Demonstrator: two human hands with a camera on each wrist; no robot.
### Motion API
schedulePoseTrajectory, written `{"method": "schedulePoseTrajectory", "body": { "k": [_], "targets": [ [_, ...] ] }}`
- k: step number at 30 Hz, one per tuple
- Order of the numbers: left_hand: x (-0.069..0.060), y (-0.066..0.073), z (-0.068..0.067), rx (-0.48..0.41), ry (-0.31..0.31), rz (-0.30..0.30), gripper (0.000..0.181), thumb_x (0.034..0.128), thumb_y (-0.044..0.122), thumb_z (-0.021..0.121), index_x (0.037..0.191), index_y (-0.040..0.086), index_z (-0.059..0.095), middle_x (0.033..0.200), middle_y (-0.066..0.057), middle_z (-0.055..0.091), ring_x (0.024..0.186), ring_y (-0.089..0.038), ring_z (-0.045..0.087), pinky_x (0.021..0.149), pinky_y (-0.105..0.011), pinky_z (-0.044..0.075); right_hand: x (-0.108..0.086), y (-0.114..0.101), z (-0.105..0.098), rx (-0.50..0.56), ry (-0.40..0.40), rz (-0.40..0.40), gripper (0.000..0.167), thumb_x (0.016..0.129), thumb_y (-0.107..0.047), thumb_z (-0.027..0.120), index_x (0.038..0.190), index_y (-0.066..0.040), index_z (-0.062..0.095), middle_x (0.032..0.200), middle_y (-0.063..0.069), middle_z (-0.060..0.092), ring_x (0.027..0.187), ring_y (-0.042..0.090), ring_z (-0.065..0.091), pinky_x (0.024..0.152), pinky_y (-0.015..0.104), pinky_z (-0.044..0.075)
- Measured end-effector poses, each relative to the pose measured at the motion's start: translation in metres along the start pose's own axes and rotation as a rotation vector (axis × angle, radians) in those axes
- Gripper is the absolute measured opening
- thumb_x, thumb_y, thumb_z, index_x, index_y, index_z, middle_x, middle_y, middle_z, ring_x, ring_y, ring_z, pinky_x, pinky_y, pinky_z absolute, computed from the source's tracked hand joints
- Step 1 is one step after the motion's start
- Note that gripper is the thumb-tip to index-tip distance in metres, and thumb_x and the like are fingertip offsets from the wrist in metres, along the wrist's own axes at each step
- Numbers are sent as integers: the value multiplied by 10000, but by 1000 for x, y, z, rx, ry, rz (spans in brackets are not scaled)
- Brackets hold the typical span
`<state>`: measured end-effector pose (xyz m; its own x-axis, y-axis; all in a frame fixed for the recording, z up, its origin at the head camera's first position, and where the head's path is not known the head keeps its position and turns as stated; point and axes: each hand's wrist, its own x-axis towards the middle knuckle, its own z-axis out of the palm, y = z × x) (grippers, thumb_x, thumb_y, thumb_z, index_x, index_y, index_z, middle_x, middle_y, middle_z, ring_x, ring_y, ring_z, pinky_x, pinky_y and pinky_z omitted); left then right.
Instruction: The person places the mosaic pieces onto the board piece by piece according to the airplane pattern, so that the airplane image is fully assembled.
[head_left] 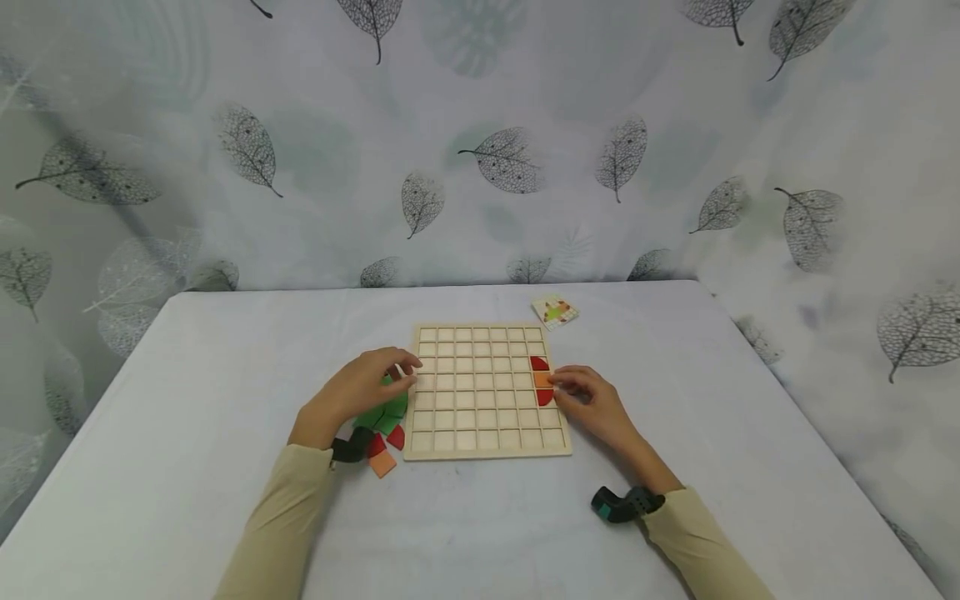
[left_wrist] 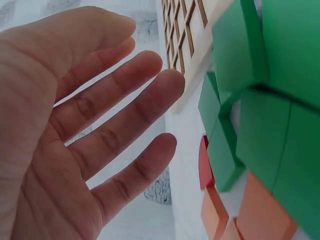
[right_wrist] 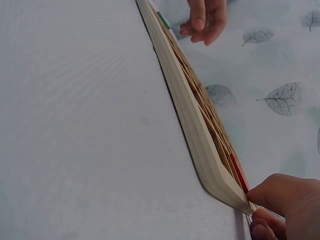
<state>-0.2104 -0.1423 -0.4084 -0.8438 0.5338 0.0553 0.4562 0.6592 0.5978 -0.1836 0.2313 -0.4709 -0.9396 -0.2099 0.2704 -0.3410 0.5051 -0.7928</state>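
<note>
No text, label, brand, number or sign can be read, even on the patterned card (head_left: 556,312) toward one o'clock from the grid board (head_left: 465,400).

Board (head_left: 476,404) was on a white table (head_left: 450,533), two red tiles (head_left: 545,398) with an orange tile (head_left: 541,380) between them at its right edge. Right hand (head_left: 596,406) had its fingertips right by those. Left hand (head_left: 363,385) was kinda loose at the left edge, partly hiding green tiles (head_left: 393,408). Card (head_left: 555,312) lay near the far right corner.

Leaf-print backdrop (head_left: 555,100) behind white table (head_left: 480,533); backdrop bearing dark veined leaves (head_left: 510,162), pale green patches (head_left: 476,33).
</note>
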Motion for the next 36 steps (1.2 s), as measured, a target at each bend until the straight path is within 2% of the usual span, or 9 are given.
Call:
{"method": "schedulePoseTrajectory", "body": {
  "k": [11, 19, 26, 31, 36],
  "targets": [
    [-3, -13, -12, 15, 6, -52, 256, 937, 147, 640, 1155, 13, 650, 1046, -86, 659, 950, -247, 608, 867, -443, 508, 1, 1, -4, -22, 11, 19, 241, 900, -19, 673, 1140, 6, 685, 1221, 160, 609, 1039, 286, 595, 859, 186, 473],
    [-8, -21, -17, 10, 18, -103, 275, 920, 120, 663, 1167, -2, 648, 1050, -110, 657, 982, -272, 604, 913, -472, 495, -1, -5, -2, -27, 27, 9, 246, 892, 42, 652, 1133, 87, 662, 1215, 245, 594, 1014, 374, 589, 849, 278, 501],
    [-14, -32, -20, -15, 12, -200, 281, 906, 71, 655, 1180, 12, 637, 1176, -164, 621, 1090, -334, 549, 988, -524, 441, -1, 2, -1, -17, 18, -6, 239, 894, -6, 677, 1131, 19, 685, 1212, 170, 612, 1015, 279, 598, 844, 188, 480],
    [-18, -43, -19, 11, 29, -207, 268, 890, 51, 638, 1153, 5, 648, 1185, -183, 597, 1075, -337, 533, 989, -525, 435, -1, 4, 0, 7, 12, -17, 237, 884, -10, 683, 1120, 13, 689, 1204, 168, 613, 1018, 265, 594, 842, 184, 481],
    [-19, -51, -18, 48, 41, -217, 312, 835, 11, 620, 1145, -3, 657, 1188, -195, 583, 1035, -325, 525, 965, -509, 448, 0, 2, 1, 0, 2, -5, 240, 889, -17, 679, 1128, 9, 687, 1211, 163, 612, 1027, 265, 594, 849, 197, 485]
  ]
}}
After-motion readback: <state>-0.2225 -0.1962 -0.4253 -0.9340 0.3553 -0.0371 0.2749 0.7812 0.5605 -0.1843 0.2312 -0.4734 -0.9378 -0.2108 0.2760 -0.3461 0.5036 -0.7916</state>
